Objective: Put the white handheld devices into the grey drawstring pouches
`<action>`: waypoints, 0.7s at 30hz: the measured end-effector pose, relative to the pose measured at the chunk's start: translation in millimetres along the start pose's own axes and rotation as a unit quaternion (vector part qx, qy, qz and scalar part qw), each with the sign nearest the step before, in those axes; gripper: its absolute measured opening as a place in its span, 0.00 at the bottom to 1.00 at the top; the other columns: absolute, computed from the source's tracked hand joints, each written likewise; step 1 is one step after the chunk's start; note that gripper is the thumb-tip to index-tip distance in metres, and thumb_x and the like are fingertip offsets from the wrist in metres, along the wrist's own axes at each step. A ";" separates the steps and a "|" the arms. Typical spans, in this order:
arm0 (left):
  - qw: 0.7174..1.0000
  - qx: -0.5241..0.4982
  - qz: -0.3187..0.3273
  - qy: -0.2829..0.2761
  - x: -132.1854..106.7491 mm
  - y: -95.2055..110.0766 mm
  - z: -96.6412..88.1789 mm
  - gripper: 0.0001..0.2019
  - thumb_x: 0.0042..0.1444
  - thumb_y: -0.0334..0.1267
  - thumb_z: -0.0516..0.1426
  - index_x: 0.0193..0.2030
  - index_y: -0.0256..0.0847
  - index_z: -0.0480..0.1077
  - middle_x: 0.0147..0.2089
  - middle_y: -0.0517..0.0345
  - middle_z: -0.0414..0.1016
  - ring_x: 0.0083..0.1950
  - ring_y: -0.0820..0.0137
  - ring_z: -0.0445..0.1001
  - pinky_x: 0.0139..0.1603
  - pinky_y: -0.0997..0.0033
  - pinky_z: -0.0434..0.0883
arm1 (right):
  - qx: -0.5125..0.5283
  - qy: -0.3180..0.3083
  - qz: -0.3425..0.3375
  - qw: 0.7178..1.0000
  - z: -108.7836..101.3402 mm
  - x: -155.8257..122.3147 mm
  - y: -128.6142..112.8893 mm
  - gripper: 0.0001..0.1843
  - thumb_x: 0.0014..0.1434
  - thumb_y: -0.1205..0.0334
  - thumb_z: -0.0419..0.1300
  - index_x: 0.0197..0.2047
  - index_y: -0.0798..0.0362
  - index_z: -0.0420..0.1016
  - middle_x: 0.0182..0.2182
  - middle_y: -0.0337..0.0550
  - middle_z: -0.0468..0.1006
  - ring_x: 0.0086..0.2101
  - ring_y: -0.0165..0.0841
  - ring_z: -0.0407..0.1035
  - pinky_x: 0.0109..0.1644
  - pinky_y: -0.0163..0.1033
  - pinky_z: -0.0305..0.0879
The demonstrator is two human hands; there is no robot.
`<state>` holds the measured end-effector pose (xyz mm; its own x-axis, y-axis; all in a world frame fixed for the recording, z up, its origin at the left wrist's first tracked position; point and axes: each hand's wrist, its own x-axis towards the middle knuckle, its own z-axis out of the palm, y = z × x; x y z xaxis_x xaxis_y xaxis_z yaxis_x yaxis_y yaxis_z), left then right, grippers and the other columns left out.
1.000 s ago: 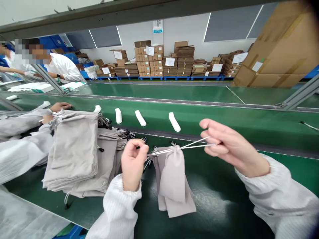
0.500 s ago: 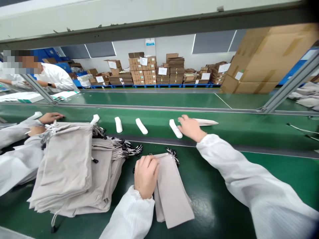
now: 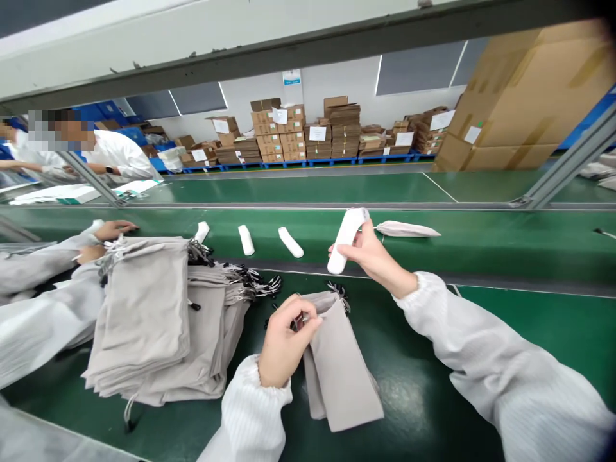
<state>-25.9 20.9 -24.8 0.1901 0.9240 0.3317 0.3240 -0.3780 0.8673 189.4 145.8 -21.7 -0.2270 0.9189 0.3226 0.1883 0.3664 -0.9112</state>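
The person has two hands: one left hand (image 3: 289, 340) on one grey pouch (image 3: 341, 366) and one right hand (image 3: 370, 250) around one white stick (image 3: 346, 237). Three more white sticks (image 3: 246, 240) lie in a row on the tabletop (image 3: 481, 247), beside one small pouch (image 3: 407, 229). There are two piles of pouches, one front pile (image 3: 139, 308) and one rear pile (image 3: 206, 327) (the layers are too tightly packed to count). Two other hands (image 3: 113, 228) show at the left, and two distant people (image 3: 118, 154) work beyond.
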 end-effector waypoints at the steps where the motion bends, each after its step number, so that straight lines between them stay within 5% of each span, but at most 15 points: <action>1: 1.000 -0.015 -0.015 0.001 1.4 2.9 0.9 0.08 0.57 0.30 0.60 0.28 0.40 0.66 0.30 0.62 0.64 0.31 0.72 0.61 0.33 0.71 0.60 | 0.103 0.000 -0.004 0.995 3.8 -8.3 -11.1 0.48 0.63 0.59 0.61 0.71 0.37 0.29 0.56 0.50 0.66 0.40 0.36 0.76 0.46 0.49 0.77; 5: 0.997 -0.064 -0.034 0.025 8.8 13.3 7.4 0.07 0.54 0.31 0.63 0.28 0.40 0.70 0.34 0.59 0.66 0.32 0.72 0.63 0.33 0.72 0.60 | 0.239 -0.038 -0.004 0.970 20.7 -39.4 -38.3 0.51 0.57 0.54 0.69 0.69 0.29 0.34 0.56 0.45 0.66 0.37 0.34 0.76 0.41 0.47 0.78; 9: 0.986 -0.121 -0.036 0.109 14.9 22.1 10.9 0.06 0.52 0.33 0.65 0.29 0.40 0.71 0.43 0.54 0.68 0.45 0.67 0.69 0.40 0.72 0.66 | 0.125 -0.133 -0.026 0.983 25.1 -59.4 -41.7 0.17 0.69 0.49 0.55 0.57 0.44 0.65 0.50 0.45 0.70 0.48 0.36 0.70 0.51 0.44 0.70; 12: 0.977 -0.146 -0.070 0.136 16.7 23.2 4.0 0.08 0.51 0.35 0.66 0.28 0.38 0.70 0.44 0.54 0.68 0.40 0.71 0.69 0.35 0.75 0.66 | 0.119 -0.219 0.061 0.967 12.7 -71.1 -46.3 0.12 0.69 0.50 0.55 0.46 0.49 0.71 0.32 0.38 0.68 0.32 0.29 0.65 0.35 0.35 0.65; 14: 0.965 -0.185 -0.100 0.159 17.8 20.3 -4.7 0.11 0.50 0.38 0.67 0.29 0.38 0.68 0.38 0.58 0.66 0.29 0.78 0.62 0.26 0.78 0.60 | 0.216 -0.189 0.145 0.947 -3.2 -77.8 -54.6 0.09 0.67 0.52 0.58 0.42 0.48 0.68 0.22 0.29 0.54 0.20 0.24 0.48 0.23 0.32 0.48; 16: 0.944 -0.241 -0.116 0.193 19.6 15.7 -12.7 0.14 0.52 0.43 0.66 0.32 0.40 0.66 0.33 0.63 0.62 0.23 0.81 0.54 0.20 0.79 0.53 | 0.308 -0.112 0.177 0.928 -22.2 -81.3 -67.0 0.08 0.66 0.55 0.59 0.39 0.47 0.64 0.20 0.26 0.42 0.18 0.23 0.35 0.22 0.32 0.38; 19: 0.949 -0.245 -0.108 0.168 21.9 6.3 -15.3 0.12 0.57 0.45 0.63 0.41 0.42 0.67 0.34 0.63 0.63 0.22 0.81 0.54 0.20 0.79 0.52 | 0.340 -0.005 0.141 0.930 -46.6 -75.7 -88.6 0.08 0.66 0.57 0.60 0.39 0.46 0.63 0.22 0.27 0.39 0.18 0.24 0.31 0.21 0.34 0.38; 21: 0.978 -0.136 -0.087 0.131 20.7 -2.7 -9.6 0.10 0.57 0.40 0.62 0.43 0.42 0.69 0.36 0.62 0.65 0.25 0.79 0.58 0.25 0.77 0.59 | 0.317 0.076 0.065 0.943 -54.4 -63.5 -99.0 0.06 0.65 0.60 0.59 0.39 0.45 0.64 0.22 0.28 0.40 0.19 0.25 0.34 0.22 0.34 0.44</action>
<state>-31.8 41.5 -16.7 -0.1019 0.9694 0.2233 0.0649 -0.2176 0.9739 237.2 59.1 62.0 -0.0928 0.9782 0.1859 -0.4150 0.1317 -0.9002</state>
